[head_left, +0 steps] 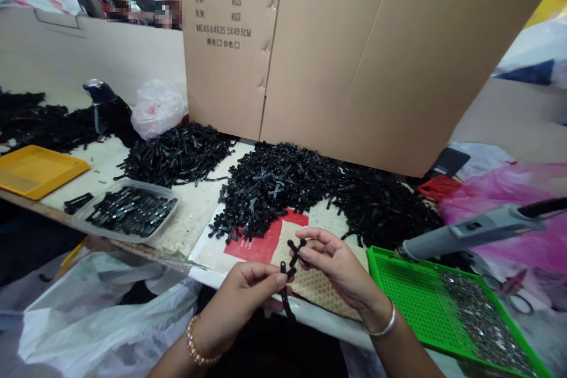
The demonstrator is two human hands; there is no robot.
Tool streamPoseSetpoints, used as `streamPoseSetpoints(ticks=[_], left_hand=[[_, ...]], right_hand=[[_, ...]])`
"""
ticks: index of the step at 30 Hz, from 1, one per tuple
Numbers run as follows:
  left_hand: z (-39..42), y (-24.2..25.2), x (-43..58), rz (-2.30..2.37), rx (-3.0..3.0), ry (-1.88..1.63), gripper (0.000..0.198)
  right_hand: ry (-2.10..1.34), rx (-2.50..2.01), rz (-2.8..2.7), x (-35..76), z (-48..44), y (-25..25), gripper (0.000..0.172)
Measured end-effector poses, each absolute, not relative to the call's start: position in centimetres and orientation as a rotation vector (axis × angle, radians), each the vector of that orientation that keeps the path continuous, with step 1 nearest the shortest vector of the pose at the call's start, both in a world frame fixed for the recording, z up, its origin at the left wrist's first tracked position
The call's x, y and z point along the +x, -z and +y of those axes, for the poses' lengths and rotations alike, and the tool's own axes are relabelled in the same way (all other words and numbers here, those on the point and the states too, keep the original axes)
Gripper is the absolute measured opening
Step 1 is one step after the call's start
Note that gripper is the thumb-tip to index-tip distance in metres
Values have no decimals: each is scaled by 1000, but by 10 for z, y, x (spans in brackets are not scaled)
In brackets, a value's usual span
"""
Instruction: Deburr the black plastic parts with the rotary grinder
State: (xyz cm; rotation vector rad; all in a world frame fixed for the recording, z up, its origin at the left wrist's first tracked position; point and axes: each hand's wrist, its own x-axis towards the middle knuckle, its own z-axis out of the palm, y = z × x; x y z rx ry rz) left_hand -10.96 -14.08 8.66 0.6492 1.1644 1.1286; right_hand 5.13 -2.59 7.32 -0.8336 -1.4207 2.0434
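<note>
Hands, two [248, 295] [336, 263], black strips, two [292, 266]

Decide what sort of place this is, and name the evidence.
Probably a small assembly workshop: heaps of identical black plastic parts on the bench, a green tray of small metal pieces, and a printed shipping carton behind.

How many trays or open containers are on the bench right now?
3. A yellow tray at the far left edge, a clear plastic tub of black strips right of it, and a green tray of small metal pieces at the right. Others may be hidden behind the cardboard.
</note>
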Motion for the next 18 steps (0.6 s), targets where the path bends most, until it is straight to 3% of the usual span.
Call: streamPoseSetpoints(ticks=[18], left_hand=[[-135, -79, -107, 1065, 503, -1059, 35]], right_hand=[[-2140, -846, -1224, 45, -31, -71, 44]])
